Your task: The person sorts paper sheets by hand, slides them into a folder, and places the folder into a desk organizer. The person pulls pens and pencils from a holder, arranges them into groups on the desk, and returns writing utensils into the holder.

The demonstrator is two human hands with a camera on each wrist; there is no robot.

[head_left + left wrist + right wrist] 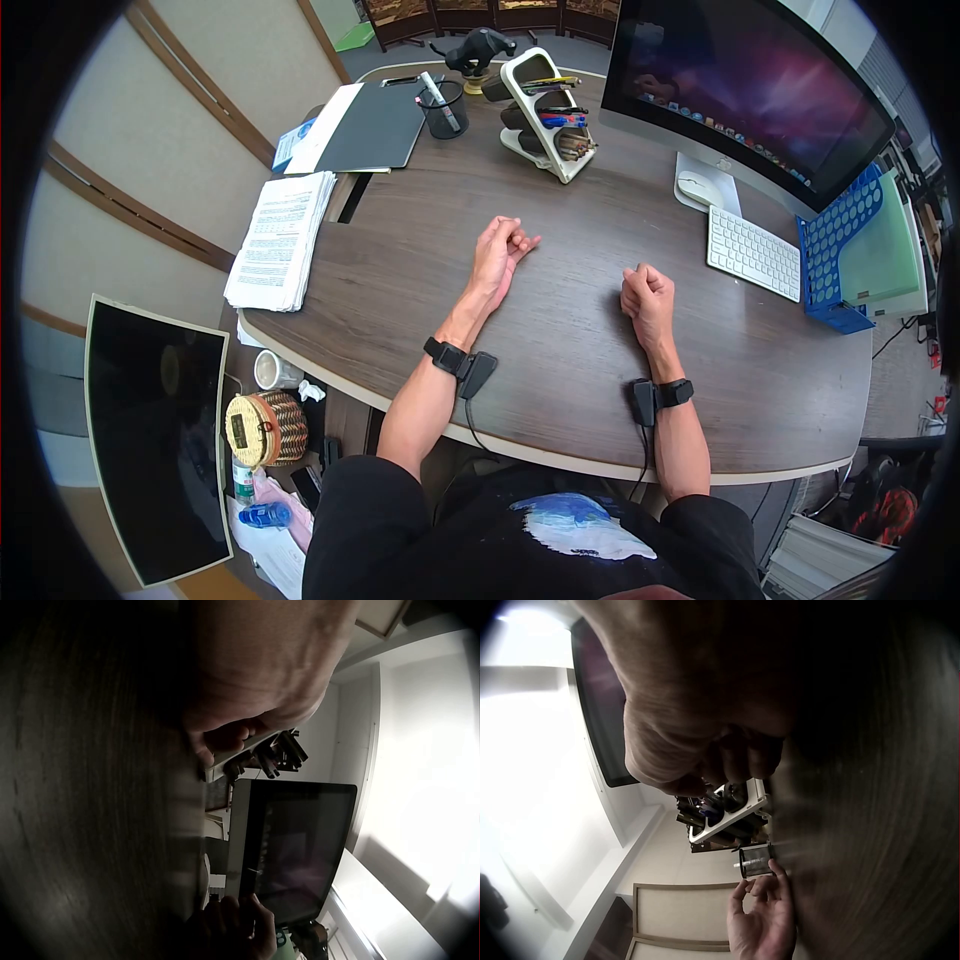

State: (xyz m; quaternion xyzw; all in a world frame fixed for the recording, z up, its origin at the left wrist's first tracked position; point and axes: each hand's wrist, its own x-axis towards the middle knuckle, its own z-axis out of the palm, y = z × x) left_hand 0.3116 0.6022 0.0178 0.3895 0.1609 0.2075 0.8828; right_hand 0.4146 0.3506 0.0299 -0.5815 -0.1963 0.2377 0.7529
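Note:
My left hand (497,257) rests on its side on the dark wooden desk (560,390), fingers loosely bent and the little finger sticking out. Nothing is held in it; the right wrist view shows its palm side (765,922). To its right, my right hand (648,300) lies on the desk with the fingers curled into a fist, and no object shows in it. In the right wrist view those curled fingers (739,757) hang close over the desktop. Beyond the hands stands a white tilted pen holder (545,120) with pens and pencils. A white keyboard (755,252) lies right of my right hand.
A large monitor (750,90) stands at the back right, with a white mouse (700,188) by its base. A blue file rack (835,260) is at the right edge. Stacked papers (283,240), a dark folder (375,125) and a mesh pen cup (443,110) occupy the left side.

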